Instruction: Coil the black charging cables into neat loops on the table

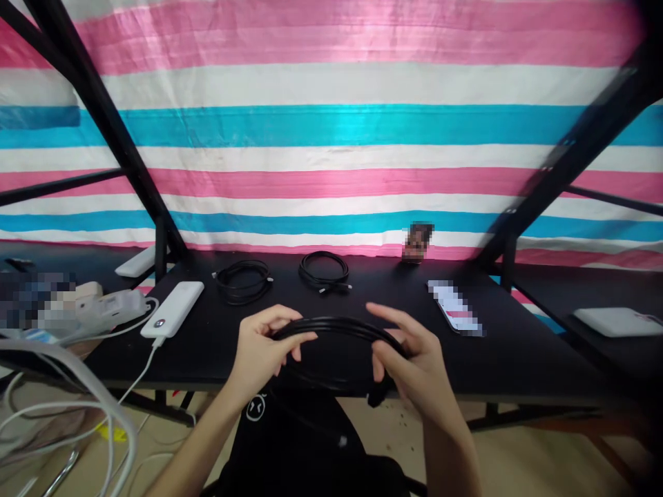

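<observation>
A coiled black cable (339, 324) is held up in front of me, over the table's front edge. My left hand (269, 345) pinches the coil's left side between thumb and fingers. On the right side, my right hand (411, 352) grips the coil with the thumb against it and the index finger raised. One cable end with a light connector (342, 441) hangs below, in front of my dark clothing. Behind the held coil, two more coiled black cables lie on the table, one at the left (243, 281) and one near the middle (325, 271).
The black table (311, 359) carries a white power bank (173, 309) with a cable at the left and a phone (456, 308) at the right. A small blurred item (417, 242) stands at the back. White cables (77, 386) crowd the left; black metal bars (108, 131) slant on both sides.
</observation>
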A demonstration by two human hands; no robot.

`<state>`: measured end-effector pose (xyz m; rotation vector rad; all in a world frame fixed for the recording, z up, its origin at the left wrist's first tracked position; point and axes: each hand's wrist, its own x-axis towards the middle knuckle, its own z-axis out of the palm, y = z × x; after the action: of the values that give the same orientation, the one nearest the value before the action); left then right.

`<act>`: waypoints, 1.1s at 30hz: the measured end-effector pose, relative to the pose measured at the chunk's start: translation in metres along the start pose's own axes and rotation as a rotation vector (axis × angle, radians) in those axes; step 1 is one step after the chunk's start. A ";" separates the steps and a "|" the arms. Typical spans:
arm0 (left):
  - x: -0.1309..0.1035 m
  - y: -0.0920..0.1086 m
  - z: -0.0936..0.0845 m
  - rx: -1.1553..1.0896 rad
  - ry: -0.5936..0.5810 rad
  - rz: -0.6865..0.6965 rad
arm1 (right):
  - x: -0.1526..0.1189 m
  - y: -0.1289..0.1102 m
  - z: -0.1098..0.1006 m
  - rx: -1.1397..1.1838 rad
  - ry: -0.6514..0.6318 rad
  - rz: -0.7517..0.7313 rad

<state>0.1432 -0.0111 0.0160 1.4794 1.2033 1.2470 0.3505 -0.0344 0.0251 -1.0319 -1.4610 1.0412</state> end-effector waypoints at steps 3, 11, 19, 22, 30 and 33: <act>0.010 -0.012 0.000 -0.165 0.070 -0.164 | 0.012 0.013 0.002 0.084 0.084 0.070; 0.026 -0.003 0.007 -0.202 -0.075 -0.010 | 0.038 0.031 0.002 0.473 0.173 0.284; 0.052 -0.005 -0.005 -0.253 0.218 0.005 | 0.042 0.040 -0.039 0.624 0.603 0.257; 0.058 -0.024 -0.038 -0.313 0.334 -0.096 | 0.032 0.045 -0.078 0.567 0.814 0.118; 0.031 -0.022 -0.098 -0.724 0.462 -0.230 | -0.016 0.041 -0.153 0.066 1.187 -0.090; 0.024 -0.024 -0.114 -0.767 0.557 -0.189 | -0.037 0.043 -0.170 0.009 1.216 -0.009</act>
<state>0.0281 0.0189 0.0146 0.4618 0.9819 1.7789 0.5264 -0.0438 -0.0082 -1.2892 -0.4478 0.2400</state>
